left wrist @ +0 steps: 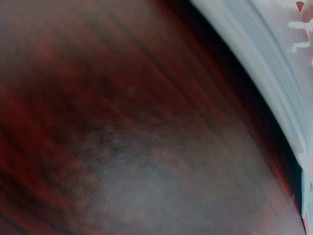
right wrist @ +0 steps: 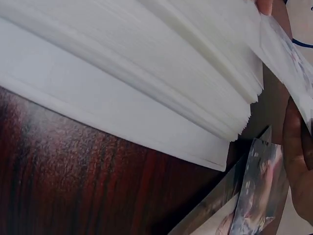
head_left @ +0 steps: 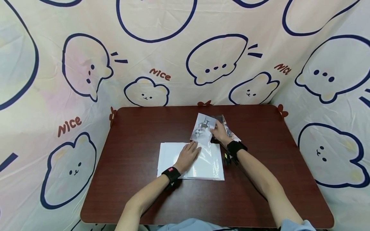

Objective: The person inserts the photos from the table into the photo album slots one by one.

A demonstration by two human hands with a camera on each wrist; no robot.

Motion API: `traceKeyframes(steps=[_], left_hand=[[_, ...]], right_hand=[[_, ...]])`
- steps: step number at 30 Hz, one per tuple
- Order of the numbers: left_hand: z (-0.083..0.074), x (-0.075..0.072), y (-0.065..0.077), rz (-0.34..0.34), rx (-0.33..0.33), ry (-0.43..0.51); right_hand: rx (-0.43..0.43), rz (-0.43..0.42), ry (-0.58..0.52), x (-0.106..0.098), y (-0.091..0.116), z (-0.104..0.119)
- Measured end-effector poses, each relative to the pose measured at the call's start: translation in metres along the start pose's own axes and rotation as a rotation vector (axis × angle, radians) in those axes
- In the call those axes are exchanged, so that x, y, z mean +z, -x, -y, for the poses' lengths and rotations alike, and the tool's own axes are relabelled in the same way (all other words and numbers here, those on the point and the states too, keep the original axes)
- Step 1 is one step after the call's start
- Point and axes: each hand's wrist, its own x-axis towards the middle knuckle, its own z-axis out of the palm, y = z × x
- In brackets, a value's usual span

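- Right hand (head_left: 221, 133): fingers and thumb closed in a pinch on the right edge of the picture card.
- Left hand (head_left: 189, 157): fingers extended and relaxed, laid flat on the page; nothing gripped. Fingertips lie just beside the card's lower edge.
- Picture card (head_left: 202, 126): located at the far edge of the white album, its upper part projecting beyond that edge, its lower end overlapping the page. Whether the lower end has entered a pocket cannot be told.
- White album (head_left: 208, 165): lies on the table, a thick stack of leaves. No picture shows on the uncovered part of the upper page.
- Progress, by judgement: card is taken up and brought to the page; insertion appears begun at most, and seating the card fully appears outstanding.
- Other pictures (right wrist: 259, 186): lie loose beside the album, near the right hand; apparently not yet handled into pages.
- Table (head_left: 260, 199): brown top, supporting album and pictures.
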Motion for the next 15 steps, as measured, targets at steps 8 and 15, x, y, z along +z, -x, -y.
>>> traceKeyframes(steps=[8, 15], left_hand=[[-0.003, -0.005, 0.001, 0.063, 0.000, -0.035], [-0.003, -0.002, 0.002, 0.044, 0.007, -0.054]], right_hand=[[0.077, -0.001, -0.178, -0.002, 0.007, -0.003], [-0.022, 0.022, -0.031, -0.001, 0.007, -0.005]])
